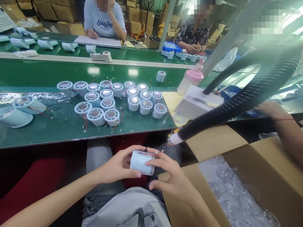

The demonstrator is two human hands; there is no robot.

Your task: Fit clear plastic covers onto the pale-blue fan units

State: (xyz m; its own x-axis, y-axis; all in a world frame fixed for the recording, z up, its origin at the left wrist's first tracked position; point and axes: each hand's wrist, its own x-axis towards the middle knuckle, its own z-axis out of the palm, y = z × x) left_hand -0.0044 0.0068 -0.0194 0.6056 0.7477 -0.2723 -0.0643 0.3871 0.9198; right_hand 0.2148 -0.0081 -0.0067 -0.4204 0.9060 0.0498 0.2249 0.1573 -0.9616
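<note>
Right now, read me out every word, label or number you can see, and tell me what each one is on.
"EarlyBoy": printed on the light shirt of the person sitting across the belt; the smaller line beneath it is too blurred to read.
White box beside the pink-capped bottle: a dark strip of print, too small to read.
Nothing else readable.

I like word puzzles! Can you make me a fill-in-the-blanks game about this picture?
1. Both hands, left hand and right hand, hold one small ____ plastic part.
2. Many more such parts stand on the ____ table.
3. The cardboard box beside the right hand holds ____ plastic pieces.
4. A ribbed hose is ____ in colour.

Missing words: white; green; clear; black
</note>
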